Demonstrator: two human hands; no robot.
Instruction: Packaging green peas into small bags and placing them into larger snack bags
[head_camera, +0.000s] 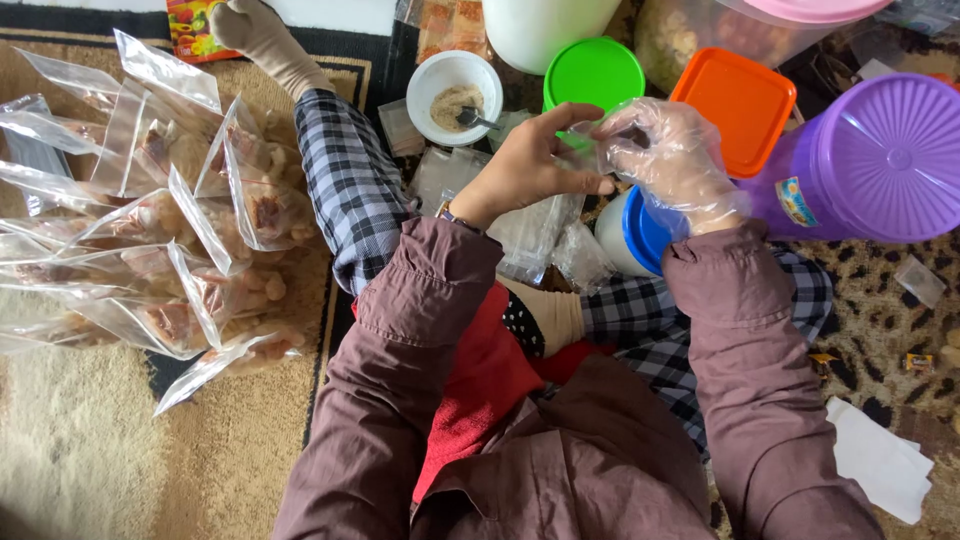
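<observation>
Together, the bare left hand (530, 160) and plastic-gloved right hand (668, 160) pinch a small clear bag (590, 135) between their fingertips, above the lap. Just beyond sit a green lid (596, 72), orange lid (740, 105), purple container (880, 155) and white bowl (455, 92); filled bags (200, 240) lie left.

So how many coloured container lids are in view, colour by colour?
Green lid: 1
Orange lid: 1
Purple lid: 1
Pink lid: 1
Blue lid: 1, partly hidden behind the gloved right hand
Total: 5
</observation>
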